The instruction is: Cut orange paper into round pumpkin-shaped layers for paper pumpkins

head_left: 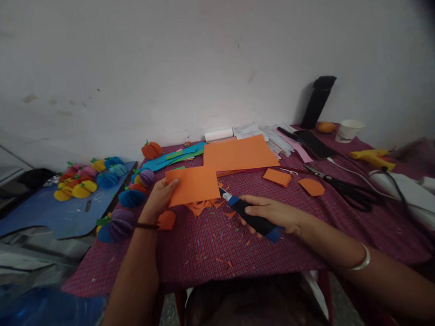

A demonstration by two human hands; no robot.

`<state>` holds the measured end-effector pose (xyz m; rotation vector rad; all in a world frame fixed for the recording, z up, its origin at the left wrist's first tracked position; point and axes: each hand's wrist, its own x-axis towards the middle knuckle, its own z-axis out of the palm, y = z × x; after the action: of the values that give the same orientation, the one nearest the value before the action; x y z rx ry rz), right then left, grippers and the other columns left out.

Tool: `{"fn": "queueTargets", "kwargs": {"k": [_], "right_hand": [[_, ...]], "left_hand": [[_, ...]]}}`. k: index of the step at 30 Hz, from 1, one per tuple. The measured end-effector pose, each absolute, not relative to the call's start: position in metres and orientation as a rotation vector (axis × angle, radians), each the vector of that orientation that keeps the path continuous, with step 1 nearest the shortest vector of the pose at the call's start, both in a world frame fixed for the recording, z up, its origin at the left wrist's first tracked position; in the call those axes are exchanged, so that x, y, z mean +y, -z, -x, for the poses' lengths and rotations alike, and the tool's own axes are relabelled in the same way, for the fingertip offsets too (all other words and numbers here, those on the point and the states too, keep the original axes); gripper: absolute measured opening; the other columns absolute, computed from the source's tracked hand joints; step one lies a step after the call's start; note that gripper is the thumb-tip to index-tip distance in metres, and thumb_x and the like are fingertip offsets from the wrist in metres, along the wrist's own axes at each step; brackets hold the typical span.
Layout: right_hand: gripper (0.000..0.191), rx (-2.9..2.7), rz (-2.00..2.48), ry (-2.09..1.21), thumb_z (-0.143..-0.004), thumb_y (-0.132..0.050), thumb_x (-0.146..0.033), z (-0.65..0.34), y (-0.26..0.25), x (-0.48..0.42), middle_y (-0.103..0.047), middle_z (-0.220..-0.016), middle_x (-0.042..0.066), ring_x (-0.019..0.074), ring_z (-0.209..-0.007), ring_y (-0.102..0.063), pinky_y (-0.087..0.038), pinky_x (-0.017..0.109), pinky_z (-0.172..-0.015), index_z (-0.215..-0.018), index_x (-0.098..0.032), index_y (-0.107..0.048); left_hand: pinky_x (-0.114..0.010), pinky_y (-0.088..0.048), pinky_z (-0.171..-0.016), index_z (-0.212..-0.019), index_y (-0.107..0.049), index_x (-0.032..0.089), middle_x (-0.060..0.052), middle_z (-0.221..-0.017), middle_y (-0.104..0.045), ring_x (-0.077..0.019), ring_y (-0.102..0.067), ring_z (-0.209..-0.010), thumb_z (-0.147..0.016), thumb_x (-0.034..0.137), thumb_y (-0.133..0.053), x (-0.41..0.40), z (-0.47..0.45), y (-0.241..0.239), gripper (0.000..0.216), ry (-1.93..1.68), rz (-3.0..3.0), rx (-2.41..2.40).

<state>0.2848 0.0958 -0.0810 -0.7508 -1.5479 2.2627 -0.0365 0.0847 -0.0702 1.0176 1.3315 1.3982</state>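
My left hand (162, 193) grips the left end of a rectangular piece of orange paper (192, 185), held above the table. In my right hand (268, 211) is a utility knife (250, 216) with a black and blue handle, its tip close to the paper's lower right corner. Whether the blade touches the paper, I cannot tell. Beneath the sheet lie orange paper scraps (200, 207). A rounded orange cutout (167, 220) rests by my left wrist, and another rounded cutout (312, 186) lies to the right, near a small orange rectangle of paper (277, 177).
Large orange sheets (241, 153) lie at the back on the checked cloth (194, 255). Black scissors (345, 190), a yellow glue gun (373, 158), a phone (316, 144) and a paper cup (349, 130) are on the right. Colourful paper pumpkins (119, 224) sit at the left.
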Motion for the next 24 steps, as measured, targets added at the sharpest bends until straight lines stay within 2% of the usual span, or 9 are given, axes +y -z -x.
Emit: {"fn": "queueTargets", "kwargs": {"k": [9, 16, 24], "right_hand": [[0.055, -1.495, 0.710, -2.303, -0.083, -0.065, -0.038, -0.288, 0.082, 0.097, -0.062, -0.086, 0.004, 0.0111, -0.060, -0.061, -0.048, 0.021, -0.050, -0.128, -0.019, -0.042], [0.045, -1.545, 0.728, -2.264, -0.085, -0.063, -0.039, -0.293, 0.077, 0.098, -0.062, -0.086, 0.003, 0.0103, -0.060, -0.062, -0.050, 0.020, -0.049, -0.122, -0.021, -0.046], [0.046, -1.661, 0.659, -2.274, -0.086, -0.060, -0.039, -0.287, 0.086, 0.093, -0.062, -0.087, 0.003, 0.0108, -0.062, -0.063, -0.049, 0.020, -0.050, -0.125, -0.021, -0.046]], "left_hand": [[-0.025, -0.053, -0.050, -0.099, -0.067, 0.011, -0.007, -0.075, -0.073, -0.0182, -0.067, -0.059, -0.077, 0.022, -0.066, 0.080, 0.043, 0.066, 0.024, -1.478, -0.946, 1.301], [-0.025, -0.055, -0.054, -0.100, -0.066, 0.011, -0.007, -0.075, -0.073, -0.0195, -0.070, -0.067, -0.076, 0.021, -0.067, 0.083, 0.047, 0.068, 0.025, -1.524, -0.875, 1.293], [-0.025, -0.055, -0.054, -0.094, -0.065, 0.010, -0.008, -0.077, -0.073, -0.0205, -0.070, -0.072, -0.078, 0.020, -0.063, 0.092, 0.035, 0.073, 0.019, -1.654, -0.787, 1.277]]}}
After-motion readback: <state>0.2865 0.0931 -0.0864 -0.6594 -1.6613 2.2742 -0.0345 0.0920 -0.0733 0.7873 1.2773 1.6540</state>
